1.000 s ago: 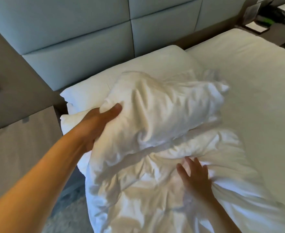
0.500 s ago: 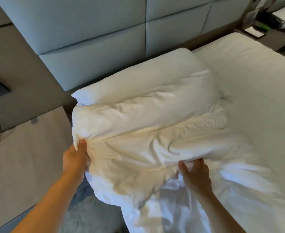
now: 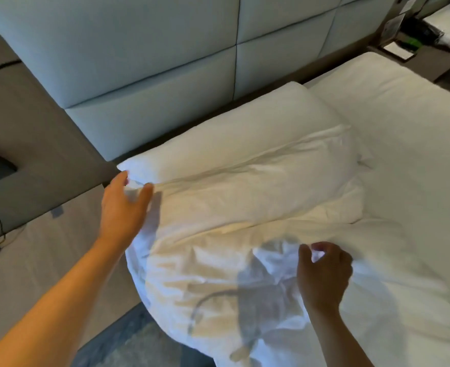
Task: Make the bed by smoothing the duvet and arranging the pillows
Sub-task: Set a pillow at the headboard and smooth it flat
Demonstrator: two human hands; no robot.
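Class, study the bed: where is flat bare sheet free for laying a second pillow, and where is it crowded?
Free: the smooth sheet right of the stacked pillows, below the headboard. Crowded: the rumpled duvet in front, where the left hand and right hand work.

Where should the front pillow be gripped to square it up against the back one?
Judging by its pose, the front pillow is best taken at its short left end, approached from the bed's edge, where the left hand already is. That end overhangs freely; the long side is wedged against the back pillow.

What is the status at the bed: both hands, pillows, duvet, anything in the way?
Left hand open at front pillow corner. Right hand curled over rumpled duvet, grip unclear. Back pillow against headboard. No obstruction visible.
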